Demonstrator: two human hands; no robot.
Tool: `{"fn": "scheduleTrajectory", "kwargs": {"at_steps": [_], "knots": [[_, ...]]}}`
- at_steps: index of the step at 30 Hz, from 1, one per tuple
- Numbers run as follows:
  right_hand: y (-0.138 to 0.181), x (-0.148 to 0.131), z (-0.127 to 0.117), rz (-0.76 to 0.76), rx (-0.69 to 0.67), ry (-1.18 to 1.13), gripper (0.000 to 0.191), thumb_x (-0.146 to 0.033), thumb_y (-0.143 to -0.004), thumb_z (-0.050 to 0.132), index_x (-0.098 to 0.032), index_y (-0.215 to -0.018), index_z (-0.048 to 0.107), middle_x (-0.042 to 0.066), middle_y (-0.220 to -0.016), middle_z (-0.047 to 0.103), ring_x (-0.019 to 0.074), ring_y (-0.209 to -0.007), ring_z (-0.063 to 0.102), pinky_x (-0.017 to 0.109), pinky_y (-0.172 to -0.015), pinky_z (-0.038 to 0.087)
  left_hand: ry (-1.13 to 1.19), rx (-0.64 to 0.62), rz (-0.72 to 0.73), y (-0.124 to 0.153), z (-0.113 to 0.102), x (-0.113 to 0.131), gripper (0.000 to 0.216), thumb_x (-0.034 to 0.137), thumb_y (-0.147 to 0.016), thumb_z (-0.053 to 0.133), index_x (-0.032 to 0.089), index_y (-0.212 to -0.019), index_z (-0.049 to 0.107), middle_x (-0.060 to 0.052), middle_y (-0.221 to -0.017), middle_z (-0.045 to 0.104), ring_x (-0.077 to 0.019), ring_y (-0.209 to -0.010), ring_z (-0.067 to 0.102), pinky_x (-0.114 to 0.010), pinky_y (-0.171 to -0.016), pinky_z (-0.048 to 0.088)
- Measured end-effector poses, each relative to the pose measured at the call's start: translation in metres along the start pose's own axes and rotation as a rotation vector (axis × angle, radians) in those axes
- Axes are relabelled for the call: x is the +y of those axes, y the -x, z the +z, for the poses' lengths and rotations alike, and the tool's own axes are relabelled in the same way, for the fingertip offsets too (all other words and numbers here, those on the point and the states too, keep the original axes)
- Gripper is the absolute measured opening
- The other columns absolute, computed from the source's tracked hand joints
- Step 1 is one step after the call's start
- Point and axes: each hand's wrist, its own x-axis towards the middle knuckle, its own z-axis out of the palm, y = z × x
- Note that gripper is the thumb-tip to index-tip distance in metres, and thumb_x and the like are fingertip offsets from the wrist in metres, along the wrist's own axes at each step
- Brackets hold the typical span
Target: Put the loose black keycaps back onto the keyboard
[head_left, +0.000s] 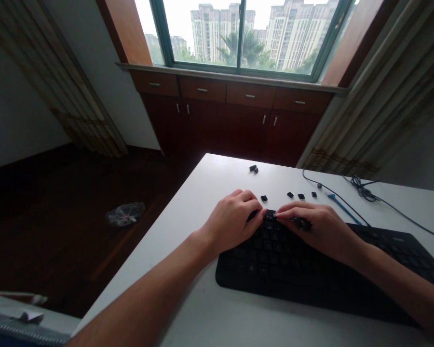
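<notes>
White bench (202, 323) carries a black keyboard (275, 270), the left hand (231, 221) and right hand (318, 231) curled together at its far edge, the right clamped on a small black piece (302, 223), with loose keycaps (300, 195) just beyond.

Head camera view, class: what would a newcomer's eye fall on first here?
Two bare hands, the left hand and right hand, meet at the far edge of a black keyboard on a white table. Just beyond them lie small loose black keycaps. Above, a green-framed window shows tower blocks.
</notes>
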Motion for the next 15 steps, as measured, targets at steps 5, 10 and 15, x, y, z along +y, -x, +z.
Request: {"fn": "scheduleTrajectory", "kwargs": {"at_steps": [5,10,15], "knots": [[-0.0008,-0.0025,-0.005,0.03,-0.041,-0.026,0.018,-0.027,-0.096,0.058,-0.024,-0.102,0.074,0.003,-0.108,0.075,0.018,-0.089,0.072,0.033,-0.081,0.057,-0.004,-0.002,0.005,-0.0002,0.0004,-0.0007,0.028,0.031,-0.1,0.048,0.017,-0.091,0.07,-0.006,-0.102,0.067,-0.0209,-0.092,0.059,-0.037,-0.085,0.051],[-0.0039,-0.0026,-0.0082,0.058,-0.075,-0.046,0.016,-0.027,-0.095,0.059,-0.025,-0.1,0.074,0.001,-0.107,0.074,0.018,-0.09,0.071,0.033,-0.081,0.055,-0.011,-0.008,0.002,-0.0006,0.001,-0.0011,0.027,0.032,-0.1,0.049,0.017,-0.091,0.07,-0.005,-0.101,0.067,-0.0207,-0.092,0.058,-0.037,-0.085,0.051],[-0.0073,-0.002,-0.0101,0.075,-0.1,-0.078,0.013,-0.024,-0.093,0.06,-0.024,-0.094,0.073,0.001,-0.105,0.074,0.0175,-0.09,0.07,0.032,-0.082,0.054,-0.01,-0.008,-0.009,-0.0004,0.001,-0.0011,0.027,0.031,-0.099,0.049,0.017,-0.089,0.07,-0.005,-0.1,0.067,-0.021,-0.092,0.058,-0.037,-0.085,0.051]]}}
